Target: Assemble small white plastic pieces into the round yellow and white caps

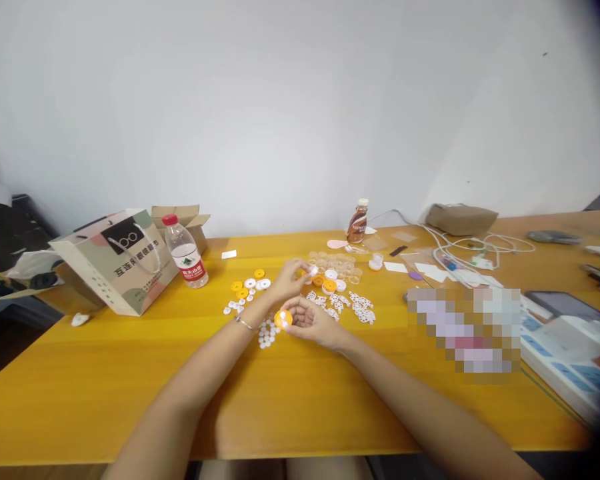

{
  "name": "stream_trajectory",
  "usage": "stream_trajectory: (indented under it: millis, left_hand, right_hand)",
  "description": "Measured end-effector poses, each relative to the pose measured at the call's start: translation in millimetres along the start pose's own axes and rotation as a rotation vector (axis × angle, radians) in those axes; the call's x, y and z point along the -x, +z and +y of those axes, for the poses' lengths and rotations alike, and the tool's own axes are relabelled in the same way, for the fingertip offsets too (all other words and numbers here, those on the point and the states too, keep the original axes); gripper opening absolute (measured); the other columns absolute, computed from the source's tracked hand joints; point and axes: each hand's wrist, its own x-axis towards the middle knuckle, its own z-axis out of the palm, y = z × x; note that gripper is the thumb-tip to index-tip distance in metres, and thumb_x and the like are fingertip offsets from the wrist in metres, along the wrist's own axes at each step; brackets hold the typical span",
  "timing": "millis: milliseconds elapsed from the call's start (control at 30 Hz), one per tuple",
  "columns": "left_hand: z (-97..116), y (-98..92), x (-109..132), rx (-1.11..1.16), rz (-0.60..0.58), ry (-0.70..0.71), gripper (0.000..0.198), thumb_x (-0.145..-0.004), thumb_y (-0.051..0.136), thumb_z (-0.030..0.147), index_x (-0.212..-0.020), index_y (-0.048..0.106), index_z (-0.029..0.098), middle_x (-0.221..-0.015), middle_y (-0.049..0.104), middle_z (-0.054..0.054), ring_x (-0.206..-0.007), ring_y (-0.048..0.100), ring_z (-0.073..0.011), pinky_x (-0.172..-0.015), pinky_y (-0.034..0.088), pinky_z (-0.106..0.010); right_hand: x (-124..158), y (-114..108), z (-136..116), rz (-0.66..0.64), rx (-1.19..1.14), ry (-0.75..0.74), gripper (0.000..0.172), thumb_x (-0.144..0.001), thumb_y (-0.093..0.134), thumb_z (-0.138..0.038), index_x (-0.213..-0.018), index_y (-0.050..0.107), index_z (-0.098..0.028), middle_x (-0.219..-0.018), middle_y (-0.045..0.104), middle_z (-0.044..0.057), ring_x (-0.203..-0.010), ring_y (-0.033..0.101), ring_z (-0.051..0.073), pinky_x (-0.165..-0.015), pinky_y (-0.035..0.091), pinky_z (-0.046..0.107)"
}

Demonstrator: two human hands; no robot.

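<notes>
My right hand (313,323) pinches an orange disc (279,321) with white pieces on its face, held above the table. Crossing beyond it, my left hand (291,279) has its fingertips closed on a small white part (313,271), whose exact shape is blurred. Close to the left fingertips lie orange and white round parts (330,286). Clear round cups (347,270) stand in rows behind them. White openwork pieces (363,308) lie right of my hands. Small white round pieces (267,335) sit below my left wrist, with more discs (237,287) to the left.
On the left stand a water bottle (189,261), a paper bag (130,270) and a cardboard box (195,227). A brown drink bottle (357,223) is at the back. White cables (440,243), a phone (565,312) and a blurred-out patch (463,333) occupy the right side.
</notes>
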Motion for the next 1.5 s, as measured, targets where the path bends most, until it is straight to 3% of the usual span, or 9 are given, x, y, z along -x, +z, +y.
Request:
stream_trajectory:
  millis: [67,167,333,467,667,800,900,1200,1500]
  left_hand:
    - [-0.7,-19.4,18.8,0.275,0.002,-0.082,0.011,-0.082,0.045,0.025,-0.086,0.050,0.016,-0.110,0.052,-0.007,-0.098,0.051,-0.0156,-0.082,0.040,-0.029]
    - [-5.9,-44.8,52.3,0.710,0.002,-0.265,0.015,-0.077,0.053,0.029,-0.080,0.050,0.015,-0.094,0.058,-0.005,-0.087,0.055,-0.0145,-0.077,0.042,-0.027]
    - [-5.6,-64.8,95.4,0.909,0.017,-0.363,0.028,-0.076,0.055,0.035,-0.096,0.050,0.018,-0.099,0.058,-0.007,-0.090,0.056,-0.0172,-0.074,0.044,-0.028]
    - [6.1,-67.5,106.9,0.748,-0.044,-0.329,0.042,-0.080,0.051,0.036,-0.118,0.043,0.021,-0.112,0.054,-0.009,-0.095,0.055,-0.0180,-0.079,0.045,-0.031]
    - [19.7,-62.8,107.4,0.475,-0.024,-0.222,0.033,-0.079,0.052,0.032,-0.109,0.053,0.018,-0.102,0.060,-0.008,-0.089,0.057,-0.0166,-0.080,0.046,-0.031]
    - [28.4,-58.7,110.1,0.188,0.062,-0.077,0.033,-0.078,0.054,0.031,-0.108,0.055,0.019,-0.101,0.059,-0.008,-0.085,0.056,-0.0152,-0.080,0.045,-0.031]
    - [33.6,-57.3,112.2,0.063,0.053,-0.002,0.033,-0.079,0.053,0.031,-0.110,0.053,0.020,-0.101,0.058,-0.007,-0.088,0.054,-0.0160,-0.082,0.044,-0.031]
    - [35.8,-57.3,114.3,0.011,0.014,-0.002,0.032,-0.081,0.050,0.031,-0.112,0.051,0.021,-0.096,0.058,-0.007,-0.087,0.054,-0.0163,-0.080,0.043,-0.031]
    - [36.4,-62.1,115.1,0.000,-0.052,-0.047,0.029,-0.079,0.053,0.034,-0.104,0.055,0.020,-0.090,0.059,-0.005,-0.082,0.054,-0.0161,-0.076,0.044,-0.028]
  right_hand:
    - [0.4,1.6,0.3,-0.021,0.002,0.011,0.038,-0.060,0.071,-0.024,-0.091,0.050,-0.019,-0.080,0.055,-0.001,-0.070,0.053,0.007,-0.068,0.044,0.022]
    - [0.2,3.8,-1.0,-0.014,0.014,0.008,0.039,-0.060,0.071,-0.026,-0.092,0.050,-0.019,-0.082,0.056,0.000,-0.071,0.054,0.008,-0.070,0.045,0.023]
    - [-2.0,4.5,-2.4,0.069,0.041,-0.003,0.036,-0.061,0.070,-0.028,-0.090,0.051,-0.020,-0.080,0.057,-0.001,-0.071,0.055,0.009,-0.073,0.045,0.026]
    - [-4.5,3.4,1.4,0.148,0.087,-0.021,0.036,-0.060,0.070,-0.029,-0.090,0.052,-0.020,-0.079,0.057,0.000,-0.069,0.055,0.010,-0.072,0.045,0.027]
    - [-7.8,-0.5,11.6,0.251,0.185,-0.055,0.035,-0.062,0.069,-0.029,-0.089,0.050,-0.020,-0.075,0.056,-0.001,-0.066,0.054,0.009,-0.067,0.045,0.026]
    - [-7.8,-1.1,15.2,0.239,0.233,-0.071,0.034,-0.064,0.066,-0.028,-0.092,0.049,-0.020,-0.077,0.056,-0.001,-0.068,0.055,0.010,-0.067,0.045,0.026]
    - [-6.8,0.6,15.1,0.224,0.242,-0.078,0.035,-0.065,0.066,-0.028,-0.094,0.049,-0.020,-0.080,0.058,0.000,-0.072,0.056,0.011,-0.070,0.045,0.027]
    - [-4.7,6.5,9.9,0.247,0.157,-0.052,0.043,-0.060,0.070,-0.025,-0.096,0.048,-0.021,-0.076,0.060,-0.002,-0.070,0.059,0.011,-0.074,0.046,0.030]
    - [-6.3,7.4,12.5,0.265,0.071,0.017,0.031,-0.054,0.071,-0.018,-0.081,0.057,-0.018,-0.072,0.062,-0.001,-0.069,0.060,0.012,-0.074,0.047,0.030]
